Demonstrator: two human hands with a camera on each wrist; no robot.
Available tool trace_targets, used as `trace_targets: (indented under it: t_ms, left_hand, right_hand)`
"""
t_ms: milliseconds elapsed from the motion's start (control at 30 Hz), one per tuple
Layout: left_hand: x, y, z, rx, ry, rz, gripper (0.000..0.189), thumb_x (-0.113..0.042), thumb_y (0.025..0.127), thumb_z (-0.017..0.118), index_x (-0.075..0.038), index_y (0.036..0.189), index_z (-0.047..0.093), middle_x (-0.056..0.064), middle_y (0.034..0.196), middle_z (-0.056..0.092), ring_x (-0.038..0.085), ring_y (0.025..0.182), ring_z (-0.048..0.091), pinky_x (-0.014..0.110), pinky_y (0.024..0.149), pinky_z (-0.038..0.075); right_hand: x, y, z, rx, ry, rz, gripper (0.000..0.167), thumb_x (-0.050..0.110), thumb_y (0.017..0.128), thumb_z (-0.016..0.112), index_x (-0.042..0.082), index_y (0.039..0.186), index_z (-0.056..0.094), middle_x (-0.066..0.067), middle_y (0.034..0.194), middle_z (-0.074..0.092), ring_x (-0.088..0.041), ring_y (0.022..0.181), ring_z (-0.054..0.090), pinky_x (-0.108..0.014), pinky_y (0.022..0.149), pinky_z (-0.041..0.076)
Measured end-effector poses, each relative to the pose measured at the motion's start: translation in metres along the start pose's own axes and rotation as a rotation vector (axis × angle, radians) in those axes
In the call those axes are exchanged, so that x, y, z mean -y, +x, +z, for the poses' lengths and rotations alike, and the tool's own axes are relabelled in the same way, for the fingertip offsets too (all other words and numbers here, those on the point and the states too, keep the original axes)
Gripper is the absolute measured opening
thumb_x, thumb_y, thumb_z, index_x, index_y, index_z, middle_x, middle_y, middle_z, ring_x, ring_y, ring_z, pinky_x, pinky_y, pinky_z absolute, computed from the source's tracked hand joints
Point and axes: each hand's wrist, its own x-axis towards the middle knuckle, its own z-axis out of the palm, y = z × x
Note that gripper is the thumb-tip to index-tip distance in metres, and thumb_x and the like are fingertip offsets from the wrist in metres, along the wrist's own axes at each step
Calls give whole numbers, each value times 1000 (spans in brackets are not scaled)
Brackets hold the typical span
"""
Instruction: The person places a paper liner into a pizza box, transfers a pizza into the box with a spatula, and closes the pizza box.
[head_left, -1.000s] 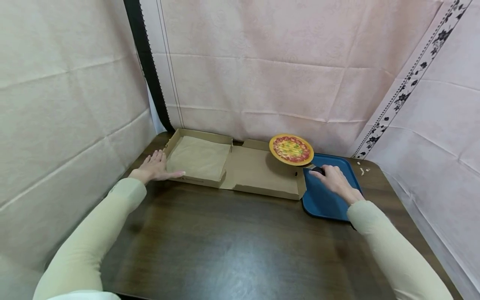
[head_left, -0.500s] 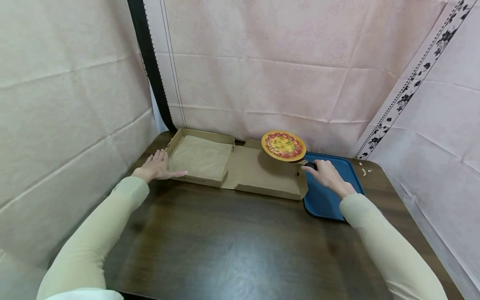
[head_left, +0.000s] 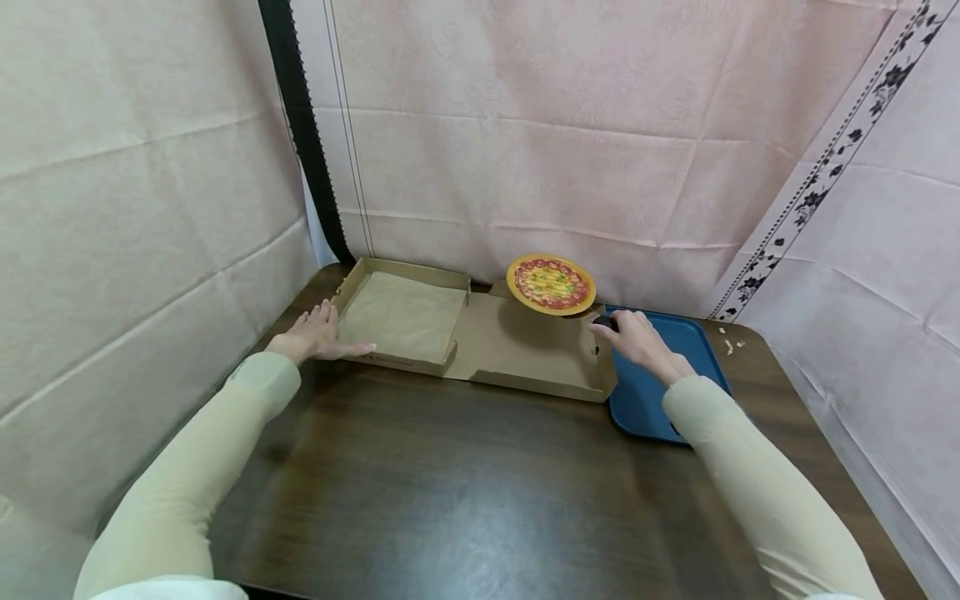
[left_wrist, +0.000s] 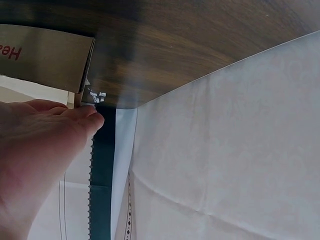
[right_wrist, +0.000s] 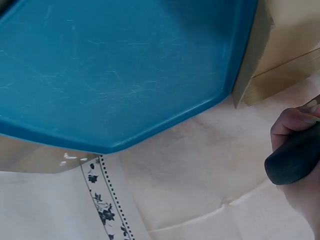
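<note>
A round pizza point(head_left: 551, 285) with a yellow rim hovers tilted over the right half of an opened cardboard pizza box point(head_left: 540, 358), its shadow falling on the cardboard. My right hand point(head_left: 639, 343) grips the black handle point(head_left: 606, 322) of a spatula whose blade is mostly hidden under the pizza. In the right wrist view, fingers curl round that handle point(right_wrist: 292, 160). My left hand point(head_left: 309, 335) rests at the box's left edge with fingers straight and thumb stretched along the front wall. A sheet of paper point(head_left: 401, 317) lines the box's left half.
A blue tray point(head_left: 645, 408) lies on the dark wooden table point(head_left: 450, 483), right beside the box. Small white scraps point(head_left: 729, 346) lie past its far right side. Pale cloth walls point(head_left: 525, 167) enclose the back and both sides.
My right hand has moved left, carrying the pizza on the spatula from near the tray to farther over the box's right half. The left hand stays at the box edge.
</note>
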Motion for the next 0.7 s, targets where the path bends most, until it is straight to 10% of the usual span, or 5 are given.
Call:
trace_targets:
  t_ms: [700]
  left_hand:
    - [-10, -3, -3, 34, -2, -26, 124, -78, 84, 42, 20, 145, 0, 41, 153, -3, 55, 142, 5, 60, 119, 10]
  right_hand:
    - [31, 15, 5, 18, 12, -64, 43, 34, 98, 55, 7, 66, 47, -4, 52, 43, -17, 41, 44, -26, 43, 32]
